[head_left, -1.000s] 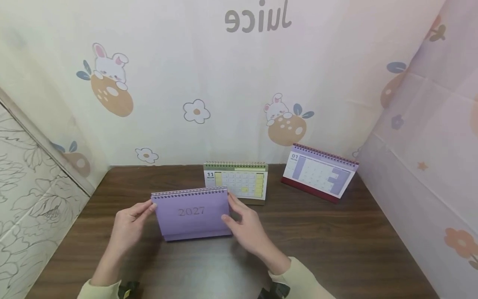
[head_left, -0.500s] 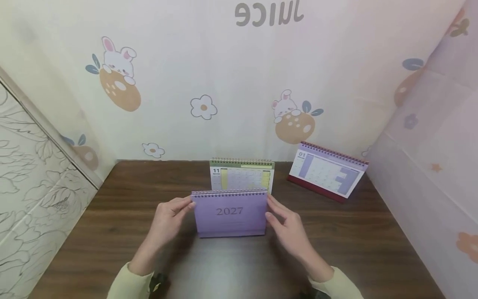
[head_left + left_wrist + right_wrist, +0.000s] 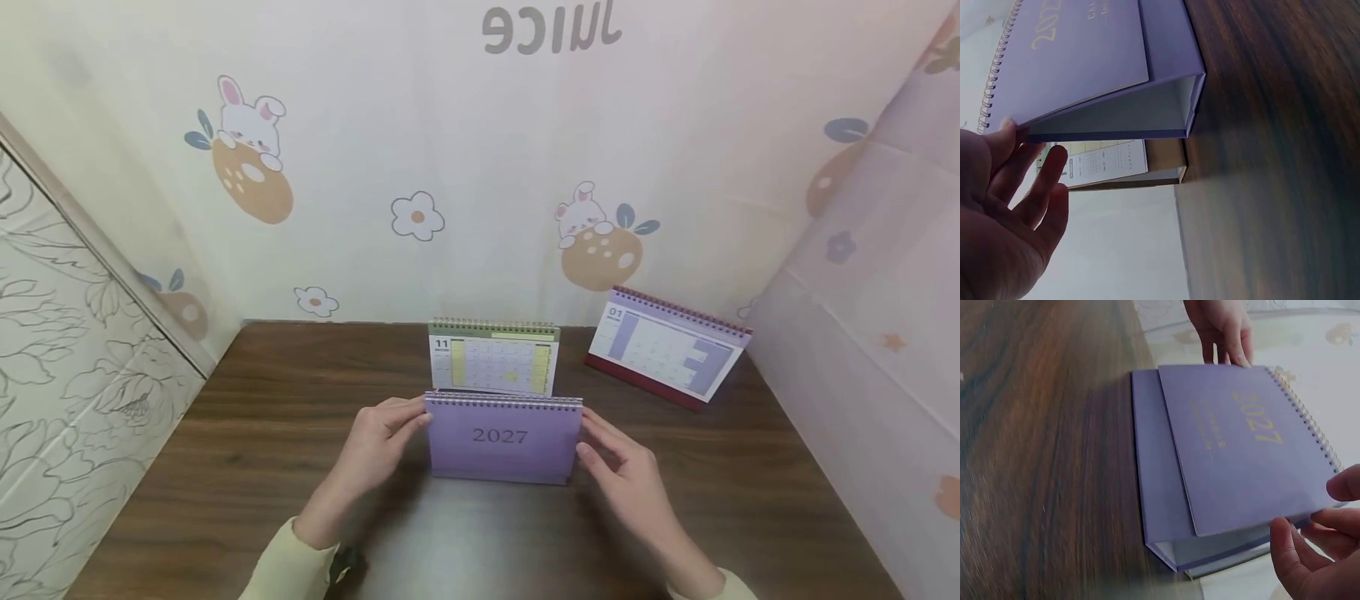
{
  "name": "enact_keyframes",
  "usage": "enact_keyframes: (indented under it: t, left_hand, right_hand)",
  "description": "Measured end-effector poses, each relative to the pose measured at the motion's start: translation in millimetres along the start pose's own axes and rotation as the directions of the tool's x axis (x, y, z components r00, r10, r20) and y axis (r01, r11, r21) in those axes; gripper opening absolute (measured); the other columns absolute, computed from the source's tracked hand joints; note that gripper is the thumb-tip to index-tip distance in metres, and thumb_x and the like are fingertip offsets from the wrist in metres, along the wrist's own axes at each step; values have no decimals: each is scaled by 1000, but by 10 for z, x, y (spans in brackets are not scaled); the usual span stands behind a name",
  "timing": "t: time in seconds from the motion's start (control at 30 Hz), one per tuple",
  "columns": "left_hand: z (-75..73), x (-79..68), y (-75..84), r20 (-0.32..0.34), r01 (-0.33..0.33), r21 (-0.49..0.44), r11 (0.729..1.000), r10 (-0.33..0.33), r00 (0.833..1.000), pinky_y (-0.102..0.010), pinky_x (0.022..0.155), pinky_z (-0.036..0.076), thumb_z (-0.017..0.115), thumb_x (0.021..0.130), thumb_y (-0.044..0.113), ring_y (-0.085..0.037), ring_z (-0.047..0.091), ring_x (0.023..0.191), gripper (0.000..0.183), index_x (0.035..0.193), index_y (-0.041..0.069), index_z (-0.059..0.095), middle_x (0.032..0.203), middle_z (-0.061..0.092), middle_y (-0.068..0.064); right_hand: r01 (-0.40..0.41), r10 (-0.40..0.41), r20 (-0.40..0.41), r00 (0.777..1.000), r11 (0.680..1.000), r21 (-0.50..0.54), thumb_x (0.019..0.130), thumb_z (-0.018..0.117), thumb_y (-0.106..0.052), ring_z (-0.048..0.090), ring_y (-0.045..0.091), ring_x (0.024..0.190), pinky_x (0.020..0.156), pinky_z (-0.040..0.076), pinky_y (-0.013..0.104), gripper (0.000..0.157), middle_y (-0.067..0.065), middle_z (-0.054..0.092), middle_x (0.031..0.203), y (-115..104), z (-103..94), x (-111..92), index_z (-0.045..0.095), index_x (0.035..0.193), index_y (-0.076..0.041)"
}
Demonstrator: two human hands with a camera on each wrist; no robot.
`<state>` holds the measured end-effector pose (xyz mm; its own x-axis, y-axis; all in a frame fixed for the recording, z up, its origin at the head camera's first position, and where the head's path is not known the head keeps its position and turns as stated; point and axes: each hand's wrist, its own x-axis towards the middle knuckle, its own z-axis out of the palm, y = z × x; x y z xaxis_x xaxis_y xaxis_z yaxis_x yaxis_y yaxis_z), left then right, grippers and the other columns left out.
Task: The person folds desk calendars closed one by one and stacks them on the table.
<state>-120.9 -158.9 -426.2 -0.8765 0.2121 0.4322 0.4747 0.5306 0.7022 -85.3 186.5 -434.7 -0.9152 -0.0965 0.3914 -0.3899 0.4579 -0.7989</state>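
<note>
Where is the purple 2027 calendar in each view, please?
Head: the purple calendar is just below and right of the centre.
Left wrist: the purple calendar, upper left, turned sideways, cut off by the top edge.
Right wrist: the purple calendar, centre to right, also turned sideways.
Shared landmark: its spiral binding, on the upper edge in the head view, left side in left wrist, right side in right wrist.

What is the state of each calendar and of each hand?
Purple 2027 desk calendar: upright, front cover showing, held.
Left hand: pinching that calendar's left edge.
Right hand: gripping its right edge.
Green-topped desk calendar: upright, showing page 11, partly hidden.
Red-based desk calendar: upright, showing page 01, angled.
</note>
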Motion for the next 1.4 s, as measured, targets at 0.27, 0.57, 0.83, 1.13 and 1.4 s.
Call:
enact_keyframes:
  t: [0.27,0.57,0.83,1.13,1.4]
  left_hand:
    - [12,50,46,67,-7,8,1000,6,998,-38,93,52,78,88,18,-11,65,108,17,105,15,79,113,73,4]
    - [68,69,16,86,-57,61,997,51,995,-39,93,52,83,82,20,-14,66,108,12,92,15,79,109,74,1]
    - [58,56,25,134,-41,91,995,29,991,-44,95,51,82,83,17,-23,65,112,14,95,12,79,118,71,-8]
    - [63,35,-48,351,-14,273,962,-86,932,-48,103,44,81,83,24,-28,57,125,16,98,17,78,139,59,-10]
    - [133,-47,-84,387,-104,321,941,-31,921,-46,96,49,84,80,24,-25,59,119,21,100,17,79,143,56,-5]
  right_hand:
    - [-23,22,-21,1000,998,-51,92,72,-8,61,18,117,84,49,13,19,8,65,128,62,-70,78,75,111,-5]
    - [37,-38,-33,999,998,-50,86,77,-2,63,5,104,80,49,11,12,5,70,118,100,-91,147,78,96,-8]
    - [79,-71,73,995,992,-100,80,81,-1,67,17,101,81,49,12,15,5,68,120,224,-119,163,79,89,-13]
    - [139,-76,287,955,969,-206,74,86,-3,67,20,99,92,52,38,18,12,65,127,380,-126,204,80,81,-17]
    - [161,-59,391,918,959,-232,76,85,-3,68,23,103,93,51,51,15,18,61,131,395,-120,200,79,80,-17]
